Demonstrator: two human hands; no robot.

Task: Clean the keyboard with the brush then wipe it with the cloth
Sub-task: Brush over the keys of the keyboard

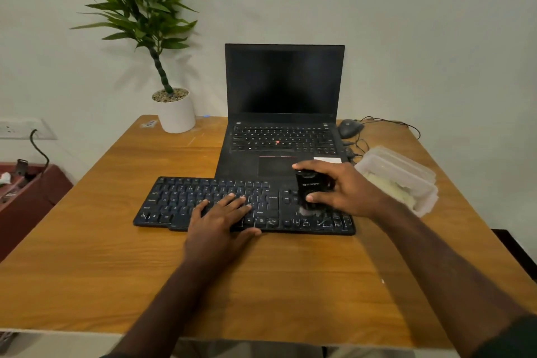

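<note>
The black keyboard (244, 206) lies across the wooden table (87, 256) with its long axis running from 9 o'clock to 3 o'clock, directly in front of the open laptop (283, 113), whose front edge it touches or nearly touches. The right hand (343, 189) is closed around a stubby black brush (309, 192), thumb on the near face and fingers wrapped over the top, with the pale bristles pressed down onto the keys at the keyboard's 3 o'clock end. The left hand (220, 221) grips nothing; it lies flat and spread on the middle keys, apparently steadying the board. From the brush, the unbrushed run of keys stretches away toward 9 o'clock along that long axis, so the coming stroke probably travels leftward, and the flat left hand sits squarely in its path (it would need to lift or slide aside). The right hand is the nearer one to the clear plastic container (406, 180) at 3 o'clock, just beside the keyboard's end; something pale lies inside, quite possibly the cloth, though the cloudy walls leave that uncertain. At 11 o'clock stands a white pot (175, 113) with pebbles and a green plant, and a mouse (350, 128) rests at 1 o'clock.
</note>
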